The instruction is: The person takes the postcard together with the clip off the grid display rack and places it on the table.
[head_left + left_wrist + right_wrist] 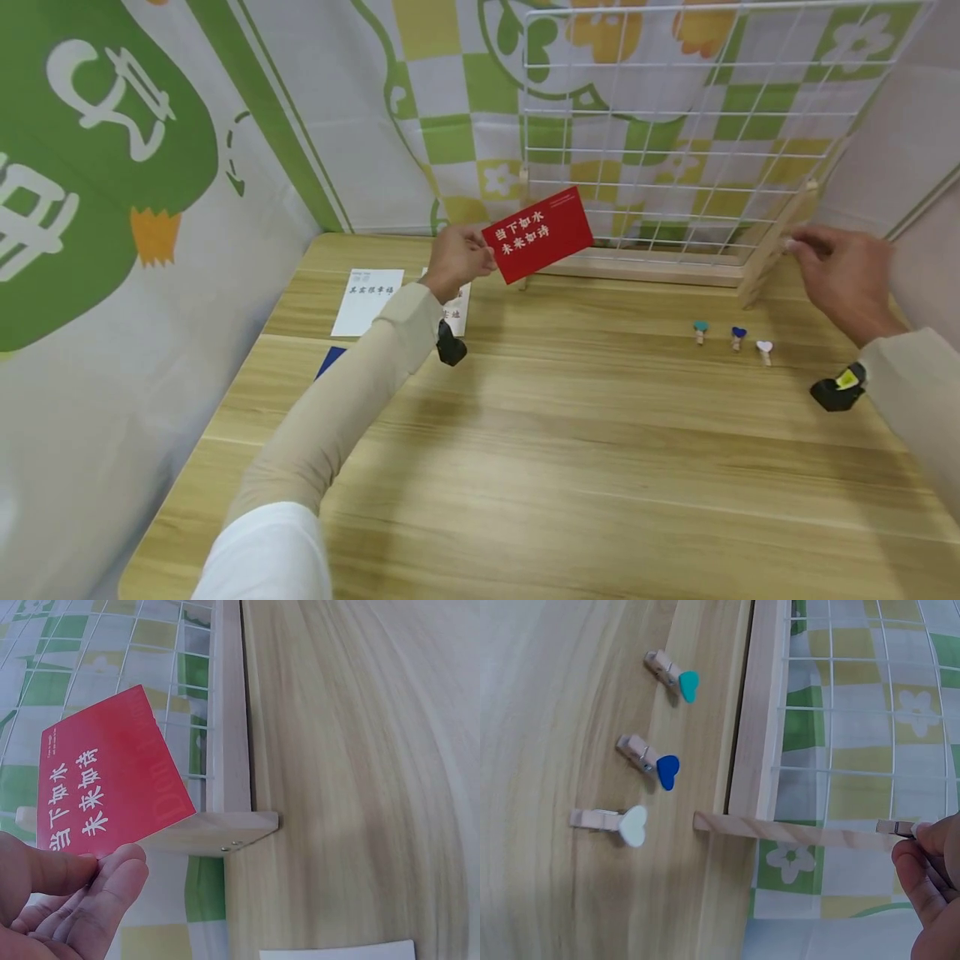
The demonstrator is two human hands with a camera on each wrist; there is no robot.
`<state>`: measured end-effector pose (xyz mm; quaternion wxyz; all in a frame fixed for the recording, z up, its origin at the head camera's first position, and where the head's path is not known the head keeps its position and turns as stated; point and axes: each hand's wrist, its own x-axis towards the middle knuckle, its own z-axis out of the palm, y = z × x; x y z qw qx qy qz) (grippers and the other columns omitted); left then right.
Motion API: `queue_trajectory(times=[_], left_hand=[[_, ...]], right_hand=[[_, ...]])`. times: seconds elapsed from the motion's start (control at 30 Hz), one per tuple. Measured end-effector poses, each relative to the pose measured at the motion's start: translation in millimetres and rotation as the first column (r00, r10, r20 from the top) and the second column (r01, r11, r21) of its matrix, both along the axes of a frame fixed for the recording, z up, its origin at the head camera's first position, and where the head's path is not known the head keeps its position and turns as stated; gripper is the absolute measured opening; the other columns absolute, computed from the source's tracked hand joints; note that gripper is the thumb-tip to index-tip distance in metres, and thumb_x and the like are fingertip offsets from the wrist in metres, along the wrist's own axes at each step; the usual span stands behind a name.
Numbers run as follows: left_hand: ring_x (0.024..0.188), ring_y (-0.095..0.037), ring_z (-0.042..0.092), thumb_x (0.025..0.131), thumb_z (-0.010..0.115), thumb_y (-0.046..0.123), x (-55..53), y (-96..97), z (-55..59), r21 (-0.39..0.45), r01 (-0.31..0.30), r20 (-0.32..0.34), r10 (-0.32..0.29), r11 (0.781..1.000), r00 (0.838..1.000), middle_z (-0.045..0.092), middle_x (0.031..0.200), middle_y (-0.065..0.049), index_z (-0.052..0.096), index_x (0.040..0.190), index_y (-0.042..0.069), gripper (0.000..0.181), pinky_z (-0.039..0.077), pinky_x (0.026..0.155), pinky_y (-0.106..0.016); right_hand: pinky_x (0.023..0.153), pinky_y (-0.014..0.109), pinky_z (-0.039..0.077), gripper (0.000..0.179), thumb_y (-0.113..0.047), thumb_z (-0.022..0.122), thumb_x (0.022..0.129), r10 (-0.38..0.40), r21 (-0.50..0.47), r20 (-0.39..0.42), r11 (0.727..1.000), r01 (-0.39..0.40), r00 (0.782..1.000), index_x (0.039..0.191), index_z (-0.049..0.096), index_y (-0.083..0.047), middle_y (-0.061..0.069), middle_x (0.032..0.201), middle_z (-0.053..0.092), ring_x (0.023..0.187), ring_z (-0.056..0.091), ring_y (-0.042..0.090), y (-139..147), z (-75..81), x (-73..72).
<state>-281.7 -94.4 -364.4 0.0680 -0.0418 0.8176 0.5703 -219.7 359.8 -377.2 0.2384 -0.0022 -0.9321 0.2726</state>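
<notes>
Between thumb and fingers, my left hand (457, 260) pinches the left end of a red card (538, 235) with white Chinese lettering. The card is tilted in front of the lower left of a white wire grid (637, 153) on a wooden stand. My right hand (847, 279), by the stand's right foot, pinches a small wooden clothespin (894, 827), mostly covered by the fingertips. Below it on the table lie three clothespins with heart tops: a teal one (700, 332), a blue one (738, 337) and a white one (764, 352).
A white card (367, 302) with black lettering lies on the wooden table (570, 467) at the left. Another pale card (457, 312) is partly hidden by my left wrist. A blue card's corner (330, 361) shows beside my left sleeve. Printed cloth hangs behind the grid.
</notes>
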Motion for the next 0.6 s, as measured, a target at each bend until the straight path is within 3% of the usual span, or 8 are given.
queue_trajectory(times=[0.2,0.33,0.5,0.6], left_hand=[[0.091,-0.033,0.071,0.093,0.056,-0.004,4.8,-12.0,-3.6,-0.027,-0.002,0.021,0.003,1.000,1.000,0.068,0.099,-0.018,0.056,0.087,-0.001,0.007,0.061,0.073,-0.028],[0.094,-0.034,0.071,0.093,0.056,-0.003,8.6,-22.1,-6.1,-0.030,-0.009,0.047,0.011,1.000,0.999,0.068,0.106,-0.021,0.058,0.093,-0.003,0.002,0.061,0.078,-0.030],[0.080,-0.024,0.072,0.094,0.057,0.001,13.6,-34.1,-9.8,-0.041,-0.028,0.052,0.030,0.999,0.998,0.069,0.104,-0.022,0.057,0.093,-0.003,0.004,0.061,0.083,-0.037],[0.070,-0.013,0.069,0.095,0.058,0.002,17.0,-39.5,-10.4,-0.030,-0.040,0.060,0.042,0.999,0.997,0.069,0.102,-0.021,0.057,0.092,-0.002,0.005,0.061,0.082,-0.037]], right_hand=[[0.056,0.003,0.027,0.027,-0.014,0.058,0.097,-0.001,0.025,0.045,1.000,0.000,0.999,0.109,0.070,0.007,0.032,0.105,0.067,0.058,0.028,-0.032,7,-5.2,6.9],[0.058,0.007,0.026,0.028,-0.014,0.058,0.097,0.001,0.062,0.049,0.998,-0.004,0.999,0.107,0.070,0.009,0.032,0.102,0.067,0.060,0.025,-0.035,10,-10.1,12.3],[0.062,0.010,0.026,0.027,-0.013,0.059,0.096,-0.001,0.100,0.033,0.995,-0.003,0.999,0.108,0.069,0.009,0.032,0.100,0.068,0.064,0.020,-0.039,12,-15.9,17.6],[0.060,0.006,0.025,0.027,-0.013,0.059,0.097,-0.010,0.111,0.065,0.994,0.003,0.998,0.110,0.069,0.008,0.031,0.103,0.068,0.064,0.019,-0.038,15,-17.7,20.1]])
